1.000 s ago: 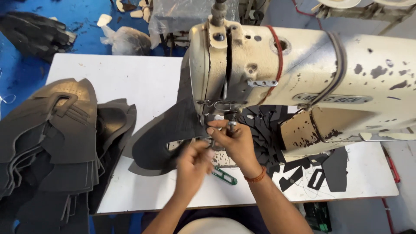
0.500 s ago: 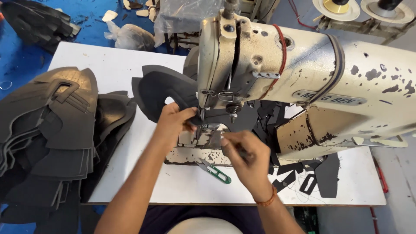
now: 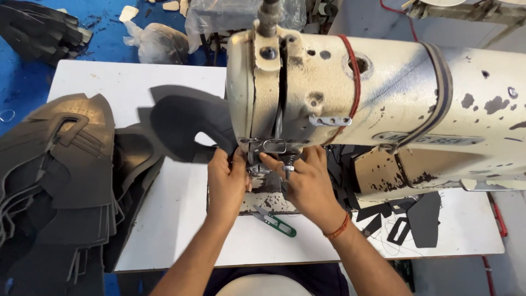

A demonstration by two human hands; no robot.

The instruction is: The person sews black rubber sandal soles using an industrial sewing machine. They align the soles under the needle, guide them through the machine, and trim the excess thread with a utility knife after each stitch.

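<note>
Stacked dark cut pieces (image 3: 60,181) at far left of white surface (image 3: 181,219). Left hand (image 3: 227,183) pinching curved dark piece (image 3: 183,123) beside needle; right hand (image 3: 307,181) clenched under sewing machine (image 3: 383,104). Green snips (image 3: 276,222) below.

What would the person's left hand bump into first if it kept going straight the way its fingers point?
Most likely the cream sewing machine head. The left hand points away from the person, fingers pinching the dark curved piece right below the machine's needle end. Depth is unclear from above, so it might slide under the head instead.
</note>
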